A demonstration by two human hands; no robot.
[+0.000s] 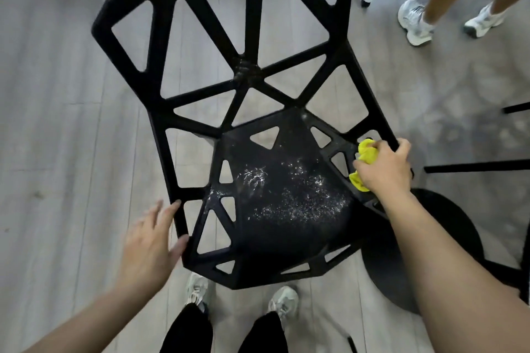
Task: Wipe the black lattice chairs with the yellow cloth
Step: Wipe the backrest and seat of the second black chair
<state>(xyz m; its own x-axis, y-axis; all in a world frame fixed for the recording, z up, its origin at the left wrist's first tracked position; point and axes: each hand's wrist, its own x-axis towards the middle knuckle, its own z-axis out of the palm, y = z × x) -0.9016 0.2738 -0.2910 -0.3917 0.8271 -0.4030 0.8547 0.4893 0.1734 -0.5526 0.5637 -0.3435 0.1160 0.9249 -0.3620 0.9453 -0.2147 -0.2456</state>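
A black lattice chair (200, 94) fills the middle of the view, its backrest reaching away from me and its seat (275, 226) close below. White dusty specks lie across the seat. My right hand (385, 170) grips the bunched yellow cloth (365, 156) against the chair's right edge, where seat and armrest meet. My left hand (152, 241) is flat with straight fingers, its fingertips touching the seat's left rim.
Another person's bare legs in white sneakers (415, 23) stand at the upper right. A round black table base (447, 226) and thin black legs (476, 166) sit to the right of the chair. My own feet (282, 299) are below the seat on grey wood flooring.
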